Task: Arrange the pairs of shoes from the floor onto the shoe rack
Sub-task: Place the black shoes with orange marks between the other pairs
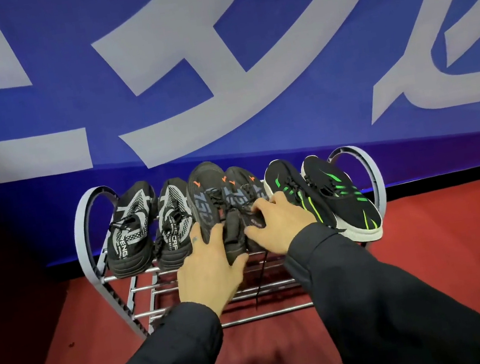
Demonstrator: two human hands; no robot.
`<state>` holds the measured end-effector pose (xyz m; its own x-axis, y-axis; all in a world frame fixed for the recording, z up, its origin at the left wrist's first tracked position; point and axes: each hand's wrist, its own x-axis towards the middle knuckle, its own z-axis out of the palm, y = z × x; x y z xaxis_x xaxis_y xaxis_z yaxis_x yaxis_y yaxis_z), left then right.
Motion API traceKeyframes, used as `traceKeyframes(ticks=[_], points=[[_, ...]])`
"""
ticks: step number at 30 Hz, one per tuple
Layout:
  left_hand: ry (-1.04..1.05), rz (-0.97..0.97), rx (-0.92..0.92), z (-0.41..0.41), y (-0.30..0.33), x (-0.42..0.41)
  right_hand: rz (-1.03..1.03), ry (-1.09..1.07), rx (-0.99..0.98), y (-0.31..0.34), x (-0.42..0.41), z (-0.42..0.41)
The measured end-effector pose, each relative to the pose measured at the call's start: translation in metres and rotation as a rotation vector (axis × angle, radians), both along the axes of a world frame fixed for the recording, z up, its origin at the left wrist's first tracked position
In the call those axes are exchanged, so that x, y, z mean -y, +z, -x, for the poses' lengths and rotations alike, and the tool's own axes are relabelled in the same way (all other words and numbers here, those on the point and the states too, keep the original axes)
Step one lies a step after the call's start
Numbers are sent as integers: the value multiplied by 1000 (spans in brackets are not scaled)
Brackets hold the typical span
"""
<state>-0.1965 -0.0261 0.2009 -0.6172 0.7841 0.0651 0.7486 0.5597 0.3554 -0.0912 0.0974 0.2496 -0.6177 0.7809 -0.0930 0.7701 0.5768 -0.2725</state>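
Note:
A metal shoe rack (83,232) with curved grey sides stands against the blue wall. Three pairs sit side by side on its top tier. At the left is a black pair with grey-white patterning (145,225). In the middle is a black pair with orange marks (203,194). At the right is a black pair with green stripes and white soles (328,193). My left hand (211,268) grips the heel of the left middle shoe. My right hand (276,223) grips the heel of the right middle shoe. A loose black lace hangs down between my hands.
The lower rack tiers (253,315) show bare metal rods. Red floor (442,219) spreads around the rack. A blue banner (213,60) with large white characters covers the wall behind. A dark panel (1,251) stands at the left.

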Motion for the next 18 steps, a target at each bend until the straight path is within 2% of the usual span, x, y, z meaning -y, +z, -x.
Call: traceKeyframes(ticks=[2,5,8,11,13,15,18], points=[[9,-33,50,2,6,-4,-1,80,119,-9,-1,-8],[-3,-53,72,4,11,-9,-155,176,181,-21,0,-11],[28,-73,80,3,15,-10,-184,163,10,-22,-2,-13],[77,-153,116,1,21,-11,-107,44,-234,-10,-13,-18],[36,-113,81,3,20,-10,-49,-16,-377,-4,-18,-21],[-11,-51,29,3,14,-7,-32,13,-353,-5,-16,-23],[-32,-18,-20,2,9,-7,-106,102,-176,-13,-7,-21]])
